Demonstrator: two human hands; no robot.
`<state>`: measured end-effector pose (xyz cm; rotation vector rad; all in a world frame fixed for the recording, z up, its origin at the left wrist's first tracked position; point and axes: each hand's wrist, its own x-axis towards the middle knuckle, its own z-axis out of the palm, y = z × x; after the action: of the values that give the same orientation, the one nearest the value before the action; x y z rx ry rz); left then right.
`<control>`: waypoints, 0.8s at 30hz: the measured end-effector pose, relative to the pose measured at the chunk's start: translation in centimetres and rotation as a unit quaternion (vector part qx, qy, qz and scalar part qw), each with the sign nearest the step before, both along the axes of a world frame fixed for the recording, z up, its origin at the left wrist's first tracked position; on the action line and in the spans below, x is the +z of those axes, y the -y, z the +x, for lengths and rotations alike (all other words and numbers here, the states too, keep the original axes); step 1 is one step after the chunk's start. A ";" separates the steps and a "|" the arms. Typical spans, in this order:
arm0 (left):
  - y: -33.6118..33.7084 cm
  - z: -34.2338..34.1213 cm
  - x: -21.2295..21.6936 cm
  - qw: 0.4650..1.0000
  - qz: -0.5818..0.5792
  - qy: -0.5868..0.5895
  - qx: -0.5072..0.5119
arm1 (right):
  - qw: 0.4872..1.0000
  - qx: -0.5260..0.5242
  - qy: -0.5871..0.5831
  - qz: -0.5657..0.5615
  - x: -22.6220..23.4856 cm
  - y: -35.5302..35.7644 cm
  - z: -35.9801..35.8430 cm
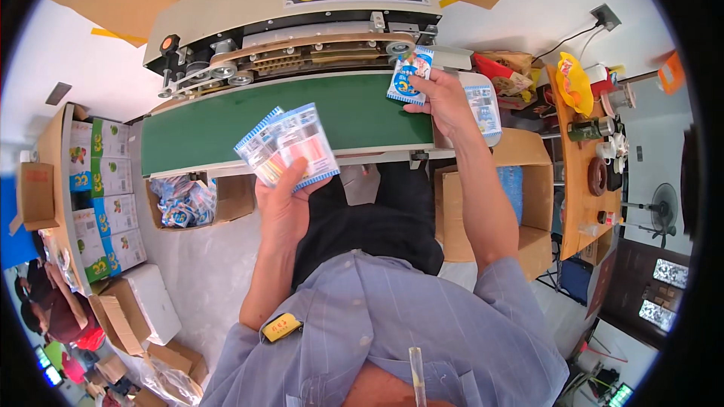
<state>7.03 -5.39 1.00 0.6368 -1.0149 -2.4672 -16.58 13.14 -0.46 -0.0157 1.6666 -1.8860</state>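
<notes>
Head view: your left hand (285,190) pinches fanned packets (309,136) between thumb and fingers, over near edge of green belt (196,132). Your right hand (446,105) clamped on blue-and-white packet (408,79) near belt's right end, just below machine's pulley (400,48). Another packet (483,108) lies right of your right wrist. Open carton (237,197) below belt, left of you, holds loose packets (183,206).
</notes>
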 end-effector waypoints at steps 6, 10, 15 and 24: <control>-0.5 -2.0 0.2 1.000 0.002 0.000 0.011 | 0.999 0.024 0.002 0.037 0.1 1.6 0.3; -0.5 -2.6 0.0 1.000 -0.002 0.001 0.027 | 0.997 0.009 -0.062 0.043 0.4 3.8 1.7; -0.7 -3.6 -0.1 0.999 -0.003 -0.011 0.050 | 0.947 -0.027 -0.290 0.137 1.3 3.4 6.5; -2.1 -4.7 -1.1 0.999 -0.035 -0.018 0.000 | 0.992 0.066 -0.084 -0.061 0.9 3.7 10.0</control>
<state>2.34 -3.27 -0.06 0.5693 -1.0814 -2.4233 -6.60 9.42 0.40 -0.3342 1.6130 -1.9274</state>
